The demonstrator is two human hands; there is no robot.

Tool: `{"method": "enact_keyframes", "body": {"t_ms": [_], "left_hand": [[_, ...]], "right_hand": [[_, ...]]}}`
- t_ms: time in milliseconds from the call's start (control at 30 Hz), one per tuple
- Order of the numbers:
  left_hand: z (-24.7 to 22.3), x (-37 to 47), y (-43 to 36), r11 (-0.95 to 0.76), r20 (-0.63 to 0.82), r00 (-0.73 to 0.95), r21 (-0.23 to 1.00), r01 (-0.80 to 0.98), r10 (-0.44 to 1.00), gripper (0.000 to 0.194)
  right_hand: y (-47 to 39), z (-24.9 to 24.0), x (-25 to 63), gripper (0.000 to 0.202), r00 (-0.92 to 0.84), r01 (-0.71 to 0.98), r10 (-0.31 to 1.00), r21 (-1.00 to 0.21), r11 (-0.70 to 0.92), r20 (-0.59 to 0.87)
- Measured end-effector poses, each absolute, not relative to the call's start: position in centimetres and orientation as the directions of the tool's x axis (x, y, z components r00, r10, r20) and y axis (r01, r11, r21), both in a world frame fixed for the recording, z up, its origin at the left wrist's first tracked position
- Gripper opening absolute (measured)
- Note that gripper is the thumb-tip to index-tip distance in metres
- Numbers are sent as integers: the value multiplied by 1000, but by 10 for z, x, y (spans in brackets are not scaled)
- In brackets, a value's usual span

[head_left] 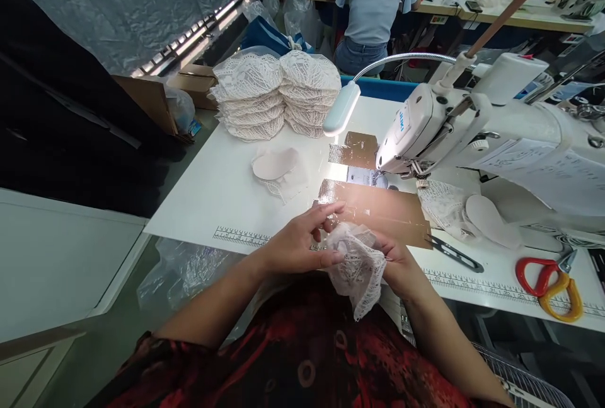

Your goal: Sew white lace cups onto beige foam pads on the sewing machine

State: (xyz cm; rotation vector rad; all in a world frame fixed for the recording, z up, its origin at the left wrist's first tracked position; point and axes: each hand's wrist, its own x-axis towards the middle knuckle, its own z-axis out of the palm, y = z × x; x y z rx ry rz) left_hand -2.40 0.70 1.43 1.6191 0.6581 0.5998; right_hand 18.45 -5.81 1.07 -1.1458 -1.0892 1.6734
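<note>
A crumpled piece of white lace fabric [357, 266] hangs between my hands at the table's front edge. My left hand [305, 241] has its thumb pressed against the lace's left side, its index finger reaching forward over the table. On the other side, my right hand [399, 266] is closed on the lace; its fingertips are partly hidden by the fabric. Just beyond lies a brown cardboard-like sheet [385, 206] under shiny clear tape. The sewing machine [416, 124] stands behind it, its needle area lit by a lamp [343, 108].
Two stacks of lace cups [250, 96] stand at the back left, with a single padded cup [278, 171] nearer. To the right lie lace with a pad [491, 219], a dark thread snipper [456, 253] and red-and-orange scissors [553, 285]. A co-worker [373, 4] sits beyond.
</note>
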Motion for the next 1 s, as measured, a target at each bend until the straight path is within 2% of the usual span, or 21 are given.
{"method": "enact_keyframes", "body": {"t_ms": [100,167,300,367,433,500,600,667,733,833,933,1000], "left_hand": [[7,-26,9,-24,-74,698,991,130,713,30],[4,-28,9,72,-122,676,992,102,727,18],[-1,-24,6,249,-175,604,968,-41,778,18],[-4,-17,2,336,-206,537,929,-156,818,20],[-8,-7,-2,367,-216,453,888,-277,865,22],[-10,2,-7,308,-179,357,885,-348,917,23],[-10,12,-15,148,-73,252,944,-295,965,29],[-10,14,-18,83,-29,232,970,-229,972,34],[-11,14,-19,58,-10,211,974,-219,977,37],[-14,13,-17,40,-12,122,972,-233,992,38],[-15,12,-14,29,-14,61,968,-250,998,37],[-12,11,-13,30,-5,94,965,-260,996,38]], "right_hand": [[-60,5,185,31,-102,-206,970,-949,-237,-220],[-61,0,186,35,37,-215,983,-963,-165,-177],[-60,-6,189,27,182,-115,978,-990,-77,-97],[-59,-6,190,23,151,-19,987,-998,-59,-61],[-57,-6,191,33,83,20,996,-999,-35,-33],[-56,-6,190,51,12,-2,1000,-1000,-7,-7],[-56,-7,185,60,-51,34,998,-999,40,39],[-56,-7,181,51,-25,119,999,-993,29,26],[-56,-7,177,34,28,132,998,-990,-53,-50],[-57,-7,176,27,64,14,986,-988,-156,-155],[-57,-8,177,24,57,-55,988,-988,-142,-146],[-56,-7,178,22,-2,-56,993,-992,-114,-114]]}}
